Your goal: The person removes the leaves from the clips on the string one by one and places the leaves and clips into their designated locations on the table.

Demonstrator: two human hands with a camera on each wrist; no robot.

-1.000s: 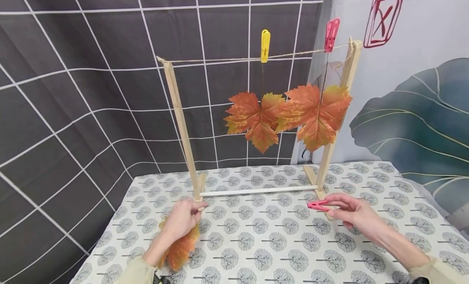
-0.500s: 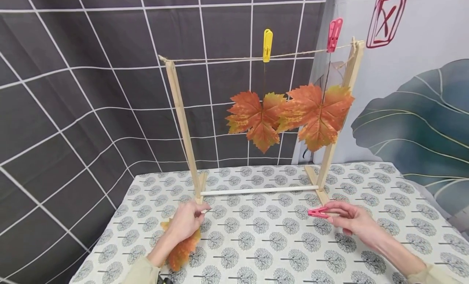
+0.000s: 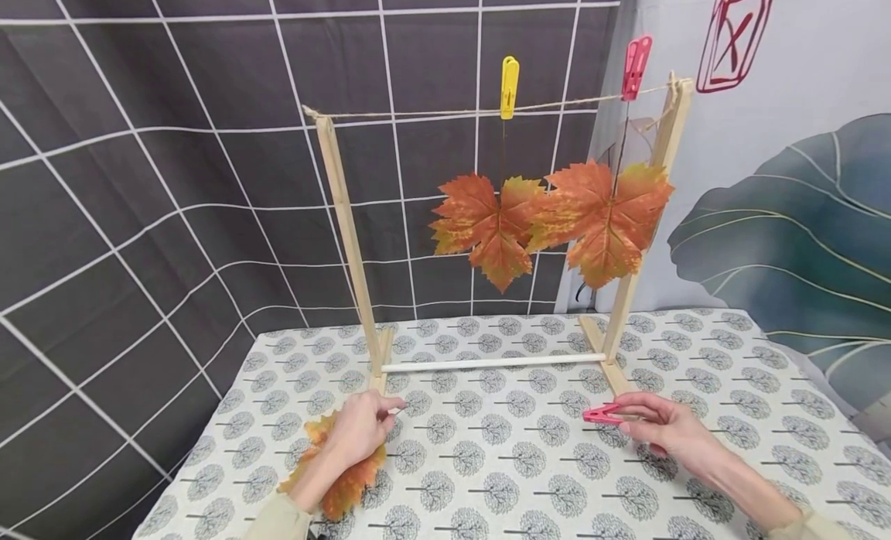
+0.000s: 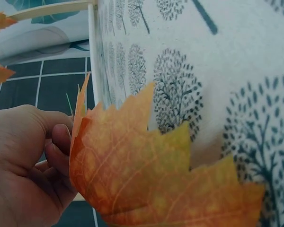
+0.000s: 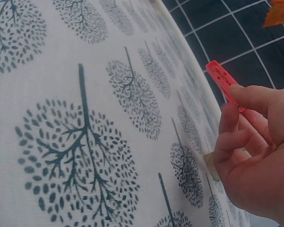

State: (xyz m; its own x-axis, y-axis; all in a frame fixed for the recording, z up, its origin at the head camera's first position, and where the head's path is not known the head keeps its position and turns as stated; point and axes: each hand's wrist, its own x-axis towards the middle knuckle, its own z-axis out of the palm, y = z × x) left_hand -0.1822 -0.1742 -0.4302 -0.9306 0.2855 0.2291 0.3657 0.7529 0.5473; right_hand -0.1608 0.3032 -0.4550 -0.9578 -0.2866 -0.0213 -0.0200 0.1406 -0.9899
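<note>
In the head view my left hand [image 3: 360, 428] pinches an orange-yellow maple leaf [image 3: 350, 487] at its stem, low over the table. The left wrist view shows the leaf's blade [image 4: 151, 175] curving away beside my curled fingers; the stem is mostly hidden. My right hand [image 3: 671, 430] holds a pink clothespin [image 3: 600, 414] between thumb and fingers, near the stand's right foot. Its tip [image 5: 220, 78] points away from the hand in the right wrist view. Two more maple leaves hang from a twine line [image 3: 418, 116], one under a yellow clothespin [image 3: 510, 87], the other under a pink one [image 3: 635, 68].
A wooden stand has a left post [image 3: 346, 238], a right post [image 3: 647, 215] and a white crossbar [image 3: 494, 363] near the table. A tree-print cloth [image 3: 508, 478] covers the table. Behind hang a dark gridded curtain [image 3: 209, 277] and a pale leaf-patterned one.
Both hands have sunk slightly toward the table, the leaf and the pink clothespin still held in them. The hanging leaves stay in place; the view shifted a little early on.
</note>
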